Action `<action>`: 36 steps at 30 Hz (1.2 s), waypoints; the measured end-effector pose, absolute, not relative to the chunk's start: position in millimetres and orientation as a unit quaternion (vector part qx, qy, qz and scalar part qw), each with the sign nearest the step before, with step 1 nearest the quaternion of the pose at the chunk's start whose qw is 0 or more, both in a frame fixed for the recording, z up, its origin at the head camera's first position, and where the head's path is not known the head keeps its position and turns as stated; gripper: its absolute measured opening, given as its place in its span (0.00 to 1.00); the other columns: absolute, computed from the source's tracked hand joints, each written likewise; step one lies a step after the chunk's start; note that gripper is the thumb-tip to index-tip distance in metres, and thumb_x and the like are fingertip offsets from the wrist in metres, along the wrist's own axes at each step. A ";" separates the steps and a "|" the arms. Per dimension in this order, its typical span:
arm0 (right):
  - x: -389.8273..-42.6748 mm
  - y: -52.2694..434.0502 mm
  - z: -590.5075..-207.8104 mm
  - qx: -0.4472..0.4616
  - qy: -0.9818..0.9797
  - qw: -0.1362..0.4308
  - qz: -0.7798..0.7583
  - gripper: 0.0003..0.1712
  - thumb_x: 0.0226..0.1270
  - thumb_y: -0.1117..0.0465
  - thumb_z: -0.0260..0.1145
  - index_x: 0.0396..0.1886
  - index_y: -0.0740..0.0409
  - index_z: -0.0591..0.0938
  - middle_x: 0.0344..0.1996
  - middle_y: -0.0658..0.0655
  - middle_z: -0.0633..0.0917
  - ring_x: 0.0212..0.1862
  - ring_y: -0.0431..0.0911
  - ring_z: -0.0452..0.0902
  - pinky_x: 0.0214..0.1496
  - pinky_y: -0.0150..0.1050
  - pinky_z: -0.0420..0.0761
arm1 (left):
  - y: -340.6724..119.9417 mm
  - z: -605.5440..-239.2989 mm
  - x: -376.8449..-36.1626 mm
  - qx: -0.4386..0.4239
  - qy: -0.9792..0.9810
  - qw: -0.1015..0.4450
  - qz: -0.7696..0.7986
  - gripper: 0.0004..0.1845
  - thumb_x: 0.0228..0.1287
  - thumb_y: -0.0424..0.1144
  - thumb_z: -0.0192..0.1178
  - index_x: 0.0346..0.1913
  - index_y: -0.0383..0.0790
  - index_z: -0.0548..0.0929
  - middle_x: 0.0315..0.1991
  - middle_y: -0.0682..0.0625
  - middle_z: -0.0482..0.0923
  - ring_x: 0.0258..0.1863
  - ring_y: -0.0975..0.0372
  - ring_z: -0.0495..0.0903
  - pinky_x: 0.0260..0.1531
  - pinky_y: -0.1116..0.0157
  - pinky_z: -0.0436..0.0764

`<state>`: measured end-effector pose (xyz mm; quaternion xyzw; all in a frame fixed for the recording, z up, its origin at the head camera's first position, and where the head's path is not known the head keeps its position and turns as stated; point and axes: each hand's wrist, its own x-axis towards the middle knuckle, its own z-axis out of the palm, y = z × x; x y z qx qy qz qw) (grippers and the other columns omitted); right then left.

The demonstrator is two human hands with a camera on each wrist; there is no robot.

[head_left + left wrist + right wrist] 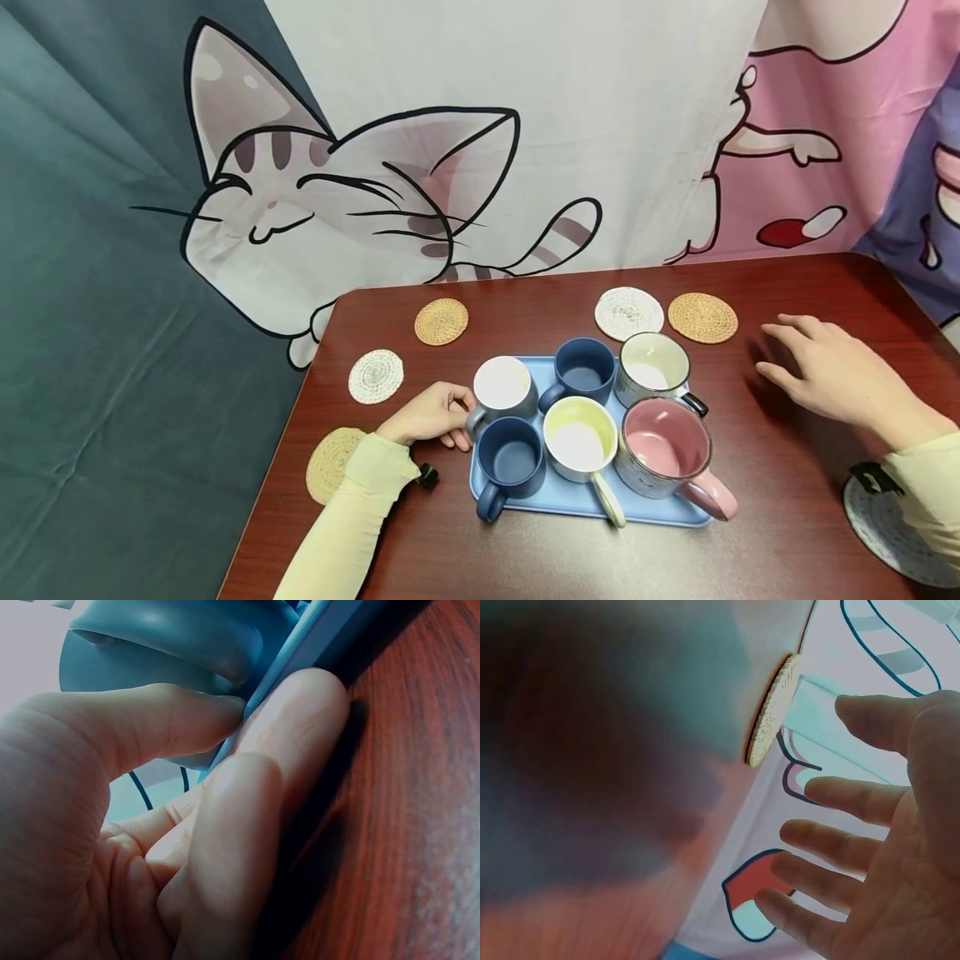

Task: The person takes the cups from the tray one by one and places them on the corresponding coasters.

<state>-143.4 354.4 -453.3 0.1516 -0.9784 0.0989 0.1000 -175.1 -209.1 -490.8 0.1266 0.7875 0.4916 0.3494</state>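
A light blue tray (585,502) on the dark red table (750,542) carries several mugs. My left hand (438,414) sits at the tray's left edge, with thumb and curled fingers pinching the handle of a grey mug (502,387) with a white inside. In the left wrist view the thumb (150,724) presses that grey handle (172,637), and the curled fingers (300,720) lie against the tray edge (330,630). My right hand (813,367) hovers flat over the table right of the tray, fingers spread and holding nothing; the right wrist view shows its spread fingers (840,851).
The tray also holds two dark blue mugs (583,367) (513,462), a speckled cream mug (652,367), a yellow-rimmed mug (577,435) and a pink mug (663,446). Round coasters lie around it: tan (442,322), white (628,313), tan (702,317), white (376,376), tan (330,462), grey (885,529).
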 end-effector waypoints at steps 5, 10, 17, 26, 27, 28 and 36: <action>-120.6 360.5 -456.2 0.145 -0.979 0.101 0.102 0.35 0.54 0.56 0.79 0.58 0.71 0.80 0.57 0.77 0.78 0.55 0.75 0.76 0.56 0.70 0.73 | -209.0 -490.1 -175.0 0.126 0.788 0.349 0.491 0.04 0.70 0.31 0.55 0.41 0.36 0.80 0.23 0.44 0.88 0.20 0.61 0.88 0.20 0.68 0.83; -97.3 366.1 -463.9 0.150 -0.975 0.117 0.111 0.35 0.51 0.58 0.80 0.57 0.70 0.81 0.56 0.75 0.79 0.55 0.73 0.76 0.56 0.66 0.72 | -210.0 -490.2 -175.2 0.125 0.789 0.348 0.490 0.04 0.70 0.30 0.54 0.41 0.36 0.80 0.23 0.43 0.88 0.21 0.60 0.88 0.21 0.67 0.84; -61.8 372.1 -475.8 0.121 -0.977 0.137 0.115 0.35 0.57 0.54 0.79 0.58 0.70 0.78 0.58 0.76 0.77 0.54 0.74 0.74 0.58 0.69 0.68 | -209.8 -490.3 -176.1 0.124 0.789 0.350 0.490 0.04 0.70 0.30 0.54 0.41 0.36 0.80 0.23 0.43 0.88 0.21 0.60 0.88 0.21 0.67 0.84; -13.0 381.8 -500.8 0.123 -0.943 0.244 0.192 0.47 0.74 0.28 0.53 0.59 0.71 0.79 0.53 0.79 0.77 0.61 0.70 0.72 0.80 0.57 0.59 | -208.8 -490.1 -176.4 0.123 0.788 0.350 0.491 0.04 0.70 0.31 0.54 0.41 0.36 0.79 0.23 0.43 0.88 0.21 0.60 0.88 0.21 0.68 0.83; -9.1 383.1 -503.8 0.129 -0.934 0.257 0.212 0.49 0.73 0.26 0.52 0.58 0.71 0.79 0.52 0.80 0.77 0.67 0.64 0.72 0.83 0.48 0.56 | -208.9 -490.1 -176.3 0.122 0.789 0.350 0.491 0.04 0.70 0.31 0.54 0.41 0.36 0.79 0.23 0.43 0.88 0.21 0.60 0.88 0.21 0.68 0.83; -4.4 383.7 -505.9 0.126 -0.932 0.260 0.218 0.50 0.73 0.26 0.51 0.60 0.72 0.79 0.53 0.81 0.77 0.73 0.58 0.68 0.83 0.40 0.53 | -209.0 -490.0 -176.2 0.121 0.789 0.349 0.490 0.04 0.70 0.31 0.54 0.41 0.36 0.79 0.22 0.43 0.88 0.21 0.60 0.88 0.21 0.68 0.83; 20.0 385.1 -516.2 0.126 -0.908 0.278 0.288 0.54 0.70 0.25 0.54 0.59 0.77 0.77 0.76 0.44 0.68 0.75 0.21 0.51 0.78 0.22 0.45 | -209.6 -490.7 -175.8 0.119 0.790 0.349 0.490 0.05 0.70 0.29 0.53 0.41 0.36 0.79 0.23 0.44 0.88 0.21 0.60 0.88 0.20 0.68 0.83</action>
